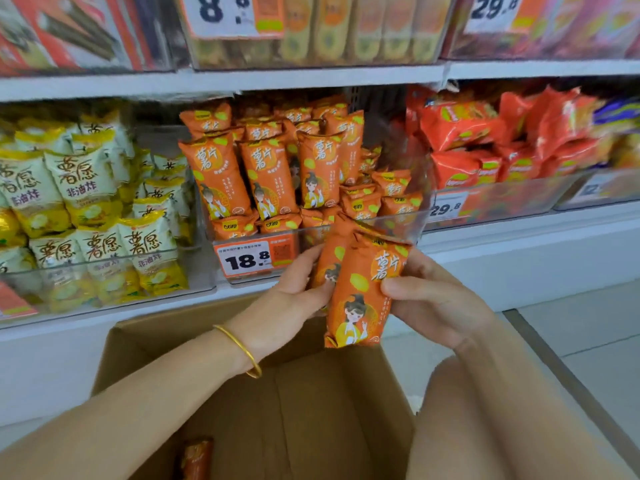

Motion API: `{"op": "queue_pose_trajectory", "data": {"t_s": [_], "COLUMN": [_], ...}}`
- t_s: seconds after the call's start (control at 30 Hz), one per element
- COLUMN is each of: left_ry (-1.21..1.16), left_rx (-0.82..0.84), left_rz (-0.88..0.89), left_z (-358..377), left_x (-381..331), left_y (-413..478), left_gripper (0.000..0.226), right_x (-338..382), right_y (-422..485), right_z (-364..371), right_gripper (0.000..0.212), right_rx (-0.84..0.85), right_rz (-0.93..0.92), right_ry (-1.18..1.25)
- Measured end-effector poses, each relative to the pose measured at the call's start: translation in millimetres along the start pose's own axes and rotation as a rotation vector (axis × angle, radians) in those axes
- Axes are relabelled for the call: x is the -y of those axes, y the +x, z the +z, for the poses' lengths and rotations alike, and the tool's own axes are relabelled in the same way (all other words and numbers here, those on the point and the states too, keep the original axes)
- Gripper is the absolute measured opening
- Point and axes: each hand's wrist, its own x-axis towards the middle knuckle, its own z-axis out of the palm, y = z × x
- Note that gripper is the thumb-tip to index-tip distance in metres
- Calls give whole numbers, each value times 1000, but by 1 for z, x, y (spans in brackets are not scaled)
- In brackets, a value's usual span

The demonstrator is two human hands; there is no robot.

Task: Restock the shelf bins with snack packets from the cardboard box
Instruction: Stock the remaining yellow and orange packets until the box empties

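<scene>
— What did you have on the head camera at that moment?

— Both hands were up in front of the middle shelf. The right hand (436,299) pinched an orange snack packet (360,299) along its right edge, thumb across the front, fingers curled behind. The left hand (294,296) was wrapped around a second orange packet (329,258), tucked just behind the first and touching it. I saw a gold bangle (242,348) on the left wrist.

— And where were those packets against the shelf?

— Held upright just in front of the clear bin (408,223), near its front lip and beside the orange price tag (247,259) reading 18.8. That bin already held matching orange packets (263,178), several standing in a row at the front and smaller-looking ones heaped to the right.

— The box?

— The cardboard box (145,348) sat open directly below my hands. I could make out one orange packet in the box (197,459), low at its bottom; the forearms covered the rest of the inside.

— Neighbours?

— Yellow-and-white packets (86,209) filled the bin to the left, red packets (485,140) the bin to the right, blurred.
</scene>
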Motion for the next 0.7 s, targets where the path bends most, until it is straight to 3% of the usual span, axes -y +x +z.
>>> {"op": "queue_pose_trajectory", "data": {"t_s": [0.07,0.17,0.3,0.37,0.53,0.7], "left_ry": [51,314,1064,1400,1823,1930], "left_rx": [52,58,-325,-363,-336,-402], "left_rz": [45,194,513,633,485,509], "left_z": [13,31,27,14,-10,-24], "left_x": [-19,-46,-79,-85,-90,-77], "left_y": [24,58,96,115,156,164], "left_gripper": [42,39,42,47,52,47], "right_x": [20,47,81,95,109,108], "right_y": [-2,1,24,44,101,143], "right_z": [-19,-44,-75,-87,-100,-105], "right_gripper": [93,89,69,58,53,54], "right_rx": [-41,-76,-235,-342,-394,-369], "right_rz": [-70,-197,-388,-439,-454,-462], "right_ry": [-27,-60,-262,-440,-788,-927]}}
